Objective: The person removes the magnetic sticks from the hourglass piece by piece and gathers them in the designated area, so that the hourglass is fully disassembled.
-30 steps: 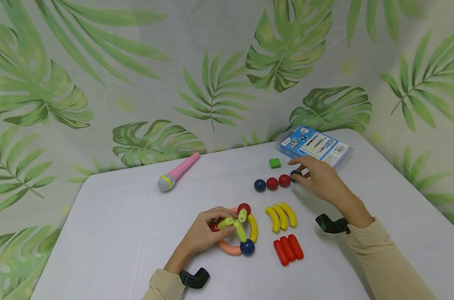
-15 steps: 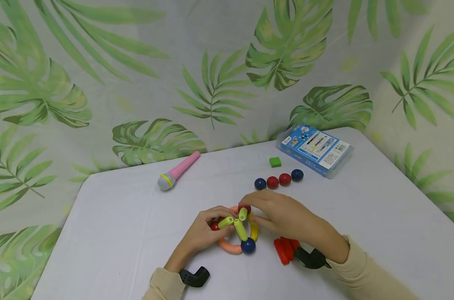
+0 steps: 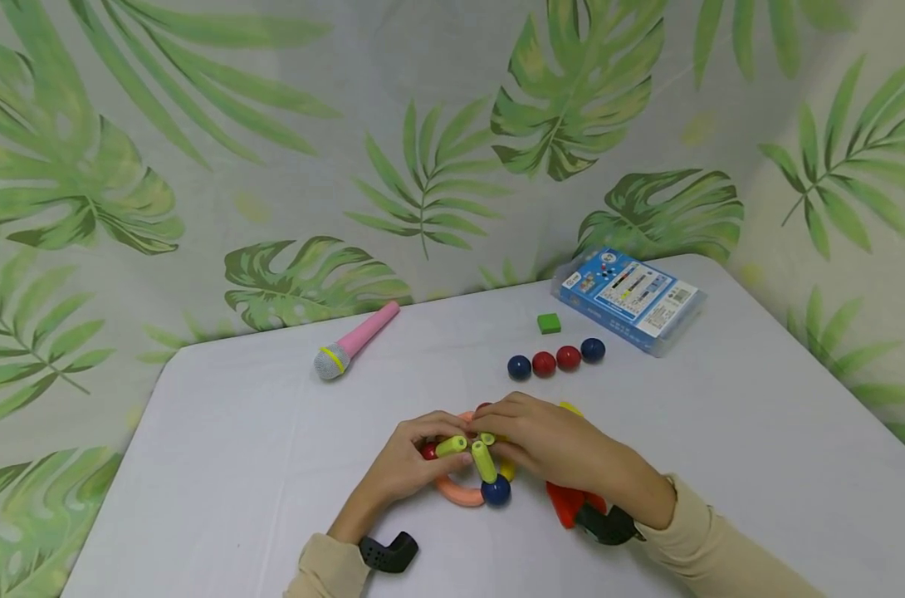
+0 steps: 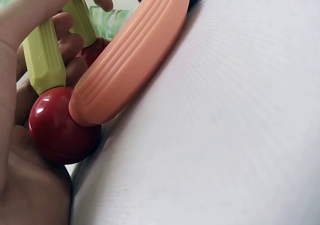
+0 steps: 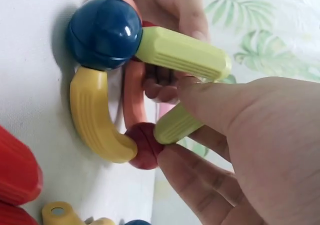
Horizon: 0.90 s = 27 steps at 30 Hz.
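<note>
Between my hands a ring of curved sticks and balls lies on the table, with light-green sticks leaning inward from its balls. In the left wrist view, my left hand (image 3: 413, 457) holds a light-green stick (image 4: 45, 60) that rises from a red ball (image 4: 65, 125); a curved orange stick (image 4: 130, 60) joins that ball. My right hand (image 3: 557, 440) pinches another light-green stick (image 5: 177, 125) at the far red ball (image 5: 145, 146). A third light-green stick (image 3: 484, 462) stands on the blue ball (image 3: 496, 490). The curved yellow stick (image 5: 92, 117) links the blue ball and far red ball.
Red sticks (image 3: 563, 503) lie under my right wrist, and curved yellow sticks (image 3: 570, 408) are mostly hidden behind that hand. Farther back are a row of blue and red balls (image 3: 544, 364), a green block (image 3: 549, 323), a blue box (image 3: 632, 299) and a pink toy microphone (image 3: 359, 336).
My right hand has come from the blue ball at the row's right end to the ring and now pinches a light-green stick, which tilts farther inward. My left hand has stayed nearly still.
</note>
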### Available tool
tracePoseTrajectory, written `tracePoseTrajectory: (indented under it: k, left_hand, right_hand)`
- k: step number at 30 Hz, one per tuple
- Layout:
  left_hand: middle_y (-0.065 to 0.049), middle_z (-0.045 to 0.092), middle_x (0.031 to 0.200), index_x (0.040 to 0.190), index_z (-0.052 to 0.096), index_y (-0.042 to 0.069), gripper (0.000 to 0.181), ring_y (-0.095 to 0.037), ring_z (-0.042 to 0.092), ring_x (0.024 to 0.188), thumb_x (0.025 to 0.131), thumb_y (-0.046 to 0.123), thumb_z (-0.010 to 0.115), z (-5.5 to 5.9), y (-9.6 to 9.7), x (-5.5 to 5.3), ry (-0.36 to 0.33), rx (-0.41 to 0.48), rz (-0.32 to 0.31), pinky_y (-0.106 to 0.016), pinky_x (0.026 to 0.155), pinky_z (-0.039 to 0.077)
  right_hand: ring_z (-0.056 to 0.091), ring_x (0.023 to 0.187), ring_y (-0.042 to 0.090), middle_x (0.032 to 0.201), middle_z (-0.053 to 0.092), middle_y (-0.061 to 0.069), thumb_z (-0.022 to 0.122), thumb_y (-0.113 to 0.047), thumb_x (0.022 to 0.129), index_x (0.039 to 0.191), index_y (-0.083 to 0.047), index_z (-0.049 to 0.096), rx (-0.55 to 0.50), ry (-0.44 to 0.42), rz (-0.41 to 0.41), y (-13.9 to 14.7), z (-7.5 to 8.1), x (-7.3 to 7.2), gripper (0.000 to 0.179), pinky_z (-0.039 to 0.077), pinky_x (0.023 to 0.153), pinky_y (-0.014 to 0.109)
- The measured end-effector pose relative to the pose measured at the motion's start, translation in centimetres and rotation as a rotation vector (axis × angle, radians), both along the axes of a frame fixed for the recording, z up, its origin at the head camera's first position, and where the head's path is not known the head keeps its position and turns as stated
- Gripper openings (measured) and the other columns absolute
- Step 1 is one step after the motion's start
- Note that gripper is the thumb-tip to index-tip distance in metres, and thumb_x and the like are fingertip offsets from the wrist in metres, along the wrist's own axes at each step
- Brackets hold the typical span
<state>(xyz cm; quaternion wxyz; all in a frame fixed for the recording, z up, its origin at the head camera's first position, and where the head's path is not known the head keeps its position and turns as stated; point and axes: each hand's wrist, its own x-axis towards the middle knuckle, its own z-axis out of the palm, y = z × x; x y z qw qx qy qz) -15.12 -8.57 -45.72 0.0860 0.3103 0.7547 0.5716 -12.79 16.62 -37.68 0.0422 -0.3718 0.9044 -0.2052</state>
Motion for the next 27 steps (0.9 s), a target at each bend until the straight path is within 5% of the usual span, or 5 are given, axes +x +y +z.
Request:
tracePoseTrajectory:
  k: [14,27]
  left_hand:
    - [0.000,0.073,0.119,0.107,0.078,0.016,0.018,-0.014,0.065,0.113,0.090,0.012,0.081,0.0,0.0,-0.2,0.006,0.018,0.013,-0.026,0.099,0.051]
    - [0.005,0.073,0.116,0.107,0.076,0.023,0.020,-0.016,0.065,0.117,0.088,0.018,0.083,-0.4,0.1,-0.2,0.028,-0.013,0.014,-0.029,0.105,0.049]
  right_hand:
    - [0.054,0.123,0.010,0.123,0.067,-0.012,0.078,-0.025,0.094,0.122,-0.021,0.070,-0.038,0.001,0.092,-0.1,1.3,0.3,0.029,0.051,0.107,0.034]
    - [0.064,0.099,0.005,0.118,0.071,-0.005,0.073,-0.026,0.098,0.127,-0.015,0.066,-0.053,-0.093,0.042,-0.3,1.5,0.9,0.032,0.058,0.092,0.029]
